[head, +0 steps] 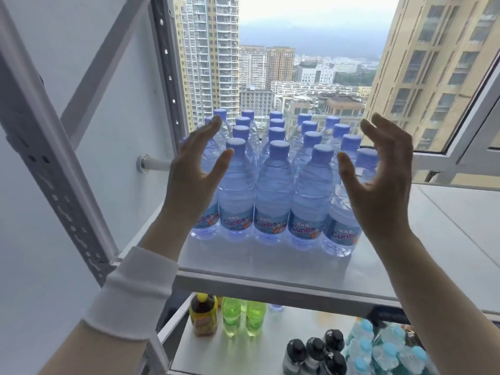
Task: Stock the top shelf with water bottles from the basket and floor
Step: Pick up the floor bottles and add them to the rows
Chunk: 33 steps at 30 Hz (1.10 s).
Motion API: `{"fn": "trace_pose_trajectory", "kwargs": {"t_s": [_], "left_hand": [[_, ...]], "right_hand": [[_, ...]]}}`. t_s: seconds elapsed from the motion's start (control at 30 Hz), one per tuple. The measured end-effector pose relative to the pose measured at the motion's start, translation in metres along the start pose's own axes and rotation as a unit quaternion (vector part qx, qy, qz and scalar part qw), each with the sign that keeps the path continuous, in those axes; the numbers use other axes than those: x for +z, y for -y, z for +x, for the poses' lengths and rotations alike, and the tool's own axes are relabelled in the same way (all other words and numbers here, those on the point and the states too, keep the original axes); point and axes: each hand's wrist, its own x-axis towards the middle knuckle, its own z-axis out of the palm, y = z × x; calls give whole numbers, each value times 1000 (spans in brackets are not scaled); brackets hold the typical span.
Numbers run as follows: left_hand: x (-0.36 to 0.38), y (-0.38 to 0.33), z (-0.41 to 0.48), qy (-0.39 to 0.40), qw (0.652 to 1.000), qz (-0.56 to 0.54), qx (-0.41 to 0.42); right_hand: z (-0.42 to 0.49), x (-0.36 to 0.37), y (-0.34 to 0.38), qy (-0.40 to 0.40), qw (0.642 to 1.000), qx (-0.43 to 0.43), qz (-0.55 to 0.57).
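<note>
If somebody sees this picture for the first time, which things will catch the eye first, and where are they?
First comes the block of blue-capped water bottles, standing upright in rows on the top shelf. The left hand and the right hand are raised open at its two sides, holding nothing. Behind them, tall apartment towers fill the view outside.

A pale wall (81,63) fills the left, with a white rack (54,185) of perforated uprights against it and a pipe stub (144,163) on it. Beyond the shelf (433,239), the far window (438,161) stands open on the right, showing towers (211,50) under a grey sky (311,12) that gives flat daylight.
</note>
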Motion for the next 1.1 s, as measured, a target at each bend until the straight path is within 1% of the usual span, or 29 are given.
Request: {"fn": "trace_pose_trajectory", "kwargs": {"t_s": [0.07, 0.13, 0.2, 0.27, 0.37, 0.47, 0.53, 0.73, 0.83, 0.9, 0.97, 1.03, 1.1], "left_hand": [[6, -1, 12, 38, 999, 24, -2], [14, 3, 22, 77, 997, 31, 4], [19, 6, 25, 117, 992, 55, 11], [22, 9, 28, 132, 988, 80, 24], [22, 13, 34, 134, 988, 68, 20], [20, 18, 41, 159, 986, 52, 23], [19, 21, 43, 171, 984, 49, 34], [16, 27, 45, 187, 982, 16, 31], [16, 26, 46, 192, 980, 33, 36], [18, 18, 46, 177, 979, 67, 74], [22, 4, 47, 170, 977, 66, 115], [29, -10, 49, 200, 970, 64, 124], [37, -18, 51, 236, 959, 104, 122]], "right_hand": [[13, 5, 3, 77, 996, -15, -40], [19, 13, 3, 151, 985, -1, -87], [21, 20, 4, 204, 973, 21, -107], [23, 24, 4, 233, 965, 41, -116], [28, 24, 3, 244, 962, 64, -103], [32, 23, 2, 253, 960, 78, -86], [33, 24, 2, 261, 959, 79, -83], [35, 22, 3, 274, 955, 69, -91], [36, 20, 5, 282, 952, 67, -98], [38, 19, 6, 291, 949, 68, -100], [40, 18, 7, 299, 946, 74, -100], [42, 17, 9, 303, 945, 80, -96], [42, 17, 10, 304, 945, 83, -92]]}}
